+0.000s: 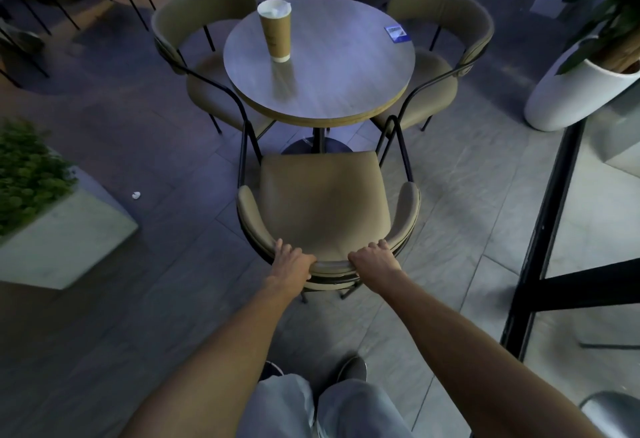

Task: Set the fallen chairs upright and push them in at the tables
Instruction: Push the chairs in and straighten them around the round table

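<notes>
At far left a square pale stone planter (69, 229) holds a mossy green shrub, and a small crumpled white scrap (135, 195) lies on the grey tiled floor (467, 229) beside it. Next comes the left chair (204, 56), with olive padded upholstery, a curved backrest and thin black metal legs, its seat tucked partly beneath the round bench (346, 74). The bench top is smooth grey wood grain with a pale exposed edge, on a single black post whose disc foot is mostly hidden by the near chair. On it stands a tall tan paper cup (275, 32) with a white rim, and a small blue-and-white card (398, 33) lies near the far right edge.

The near chair (322, 209) stands upright facing the bench, its seat front just short of the bench edge, not yet under it. The left hand (292, 261) is clamped on the padded curved backrest, fingers curled over the top; the right hand (375, 259) grips the same backrest just beside it. The chair's rear legs are largely hidden under the seat.

The right chair (446, 49) matches the others, seat partly under the bench. Further right a glossy white rounded pot (568, 94) carries dark leaves, cut off by the frame, and a black metal frame (547, 229) crosses the floor. The scene is dim and slightly blurred.
</notes>
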Demonstrator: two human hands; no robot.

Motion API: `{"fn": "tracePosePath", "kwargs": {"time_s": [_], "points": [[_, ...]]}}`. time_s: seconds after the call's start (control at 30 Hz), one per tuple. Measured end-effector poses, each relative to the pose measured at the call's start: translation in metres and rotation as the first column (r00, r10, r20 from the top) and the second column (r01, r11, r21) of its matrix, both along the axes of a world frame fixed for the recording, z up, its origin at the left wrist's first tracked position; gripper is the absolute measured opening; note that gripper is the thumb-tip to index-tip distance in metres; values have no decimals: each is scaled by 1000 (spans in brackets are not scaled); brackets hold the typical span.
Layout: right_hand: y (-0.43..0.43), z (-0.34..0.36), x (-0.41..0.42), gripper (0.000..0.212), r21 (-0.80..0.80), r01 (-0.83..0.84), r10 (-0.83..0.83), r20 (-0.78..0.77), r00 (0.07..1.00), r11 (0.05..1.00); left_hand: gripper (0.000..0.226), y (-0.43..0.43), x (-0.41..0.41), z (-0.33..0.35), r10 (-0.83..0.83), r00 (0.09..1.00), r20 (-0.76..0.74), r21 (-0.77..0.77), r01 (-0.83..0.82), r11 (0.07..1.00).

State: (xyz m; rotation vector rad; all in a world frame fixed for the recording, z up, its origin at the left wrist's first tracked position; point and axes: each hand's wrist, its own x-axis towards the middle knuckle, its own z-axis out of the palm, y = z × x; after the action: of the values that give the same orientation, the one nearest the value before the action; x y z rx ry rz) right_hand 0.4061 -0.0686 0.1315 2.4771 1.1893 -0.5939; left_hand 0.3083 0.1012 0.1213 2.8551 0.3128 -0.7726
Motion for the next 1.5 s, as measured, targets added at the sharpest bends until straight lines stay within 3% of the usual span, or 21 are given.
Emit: {"fn": "tracePosePath", "kwargs": {"time_s": [0.63, 1.2, 1.5], "points": [[-19, -6, 2, 22, 52, 23, -23, 3, 1000, 998, 37, -22, -2, -1, 2, 1000, 14, 17, -2, 1000], [-13, 4, -10, 33, -17, 43, -43, -3, 999, 999, 39, -20, -13, -3, -35, 997, 74, 37, 33, 999], [40, 51, -12, 50, 151, -3, 16, -82, 997, 989, 39, 14, -26, 41, 87, 982, 169, 17, -92, 996]]}}
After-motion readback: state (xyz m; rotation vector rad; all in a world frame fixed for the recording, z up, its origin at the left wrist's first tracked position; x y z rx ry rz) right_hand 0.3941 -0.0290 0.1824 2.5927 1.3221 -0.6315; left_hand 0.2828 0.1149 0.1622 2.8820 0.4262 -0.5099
